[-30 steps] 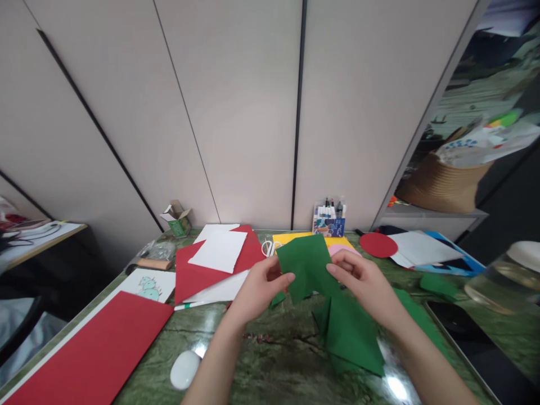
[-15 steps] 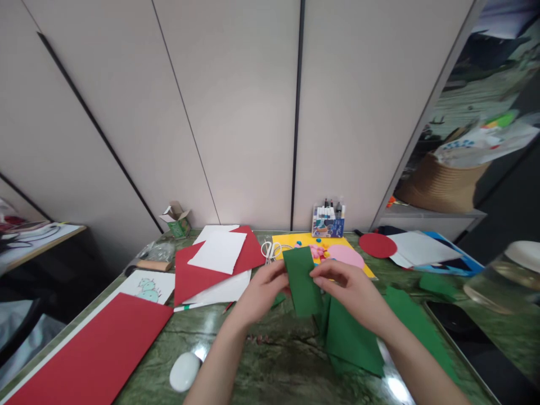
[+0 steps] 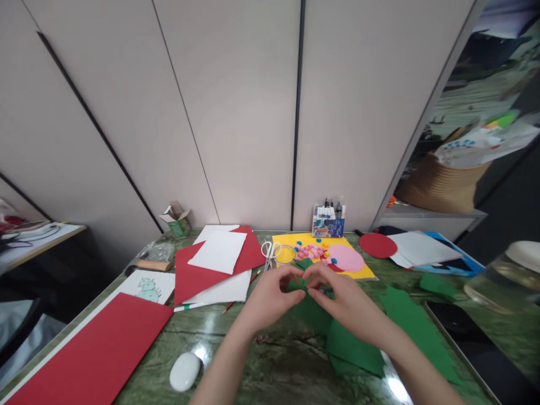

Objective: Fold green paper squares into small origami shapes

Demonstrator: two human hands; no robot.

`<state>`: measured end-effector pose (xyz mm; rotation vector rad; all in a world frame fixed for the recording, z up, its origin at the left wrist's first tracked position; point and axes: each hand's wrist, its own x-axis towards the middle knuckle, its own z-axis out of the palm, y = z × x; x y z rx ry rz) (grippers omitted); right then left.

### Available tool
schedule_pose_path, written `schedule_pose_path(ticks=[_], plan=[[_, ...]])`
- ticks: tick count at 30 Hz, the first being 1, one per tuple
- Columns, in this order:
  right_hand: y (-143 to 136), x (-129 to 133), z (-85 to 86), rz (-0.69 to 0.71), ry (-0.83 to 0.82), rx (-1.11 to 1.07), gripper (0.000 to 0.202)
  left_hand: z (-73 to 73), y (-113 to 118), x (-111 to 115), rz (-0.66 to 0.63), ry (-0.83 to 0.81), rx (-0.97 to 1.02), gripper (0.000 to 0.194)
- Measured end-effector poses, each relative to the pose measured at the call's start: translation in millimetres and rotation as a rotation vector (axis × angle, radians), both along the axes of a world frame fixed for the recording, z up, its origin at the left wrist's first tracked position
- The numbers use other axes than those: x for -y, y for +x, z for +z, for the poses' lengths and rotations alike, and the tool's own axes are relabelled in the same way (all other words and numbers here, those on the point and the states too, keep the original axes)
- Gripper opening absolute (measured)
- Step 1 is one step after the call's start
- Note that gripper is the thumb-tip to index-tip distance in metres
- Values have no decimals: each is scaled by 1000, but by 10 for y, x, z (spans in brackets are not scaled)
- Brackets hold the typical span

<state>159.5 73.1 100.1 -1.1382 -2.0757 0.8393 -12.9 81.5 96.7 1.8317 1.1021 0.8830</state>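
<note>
Both hands meet over the middle of the table around a piece of green paper (image 3: 302, 263), most of it hidden by my fingers. My left hand (image 3: 276, 295) pinches it from the left, thumb and fingertips drawn together. From the right, my right hand (image 3: 337, 298) pinches the same paper, its fingertips close to those of the left. More green sheets (image 3: 354, 346) lie on the table under my right wrist. Beyond my fingers a yellow sheet (image 3: 365, 274) bears small pink, blue and yellow pieces and a pink paper circle (image 3: 346, 258).
White scissors (image 3: 270, 252) lie behind my left hand, beside red sheets (image 3: 185, 275). A marker box (image 3: 328, 222) stands at the back. To the right are a phone (image 3: 476, 349), a jar (image 3: 504, 281) and torn green paper (image 3: 415, 326). A white mouse (image 3: 185, 371) sits at front left.
The green paper was held upright as a flat rectangle; now it is tipped and mostly covered by my fingers. My hands have come closer together.
</note>
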Motion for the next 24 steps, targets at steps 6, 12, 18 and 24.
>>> schedule_pose_path(ticks=[6,12,18,24], plan=[[-20,2,-13,-6,45,31,10,-7,19,13,92,1,-130,19],[82,-16,34,-42,40,55,12,69,-81,10,132,66,-79,20],[237,-39,127,-134,78,42,12,124,-294,-54,319,76,-12,23],[102,-11,99,-118,98,88,20,79,-149,-34,255,55,19,20]])
